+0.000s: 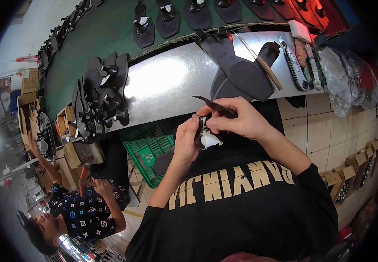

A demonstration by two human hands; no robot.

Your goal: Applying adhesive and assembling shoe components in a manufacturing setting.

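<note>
In front of my chest, my left hand point(185, 136) is closed on a small black strap piece with crumpled white material point(210, 140) on it. The fingers of my right hand point(237, 120) are pinched together against the same piece. A dark, tapered strip point(215, 107) sticks out past the right fingers, its thin tip pointing left; whether it joins the strap piece I cannot tell. Just beyond my hands, dark sandal soles point(248, 78) lie crossed on the metal bench point(158, 74). An awl-like tool with a wooden handle point(269, 74) rests across them.
A utility knife point(294, 65), a syringe point(314, 70) and a plastic bag point(343, 83) are at the bench's right end. Piled sandals point(101, 91) sit at left; more line the green conveyor point(80, 43). Below stands a green crate point(147, 146). A co-worker point(88, 205) works at left.
</note>
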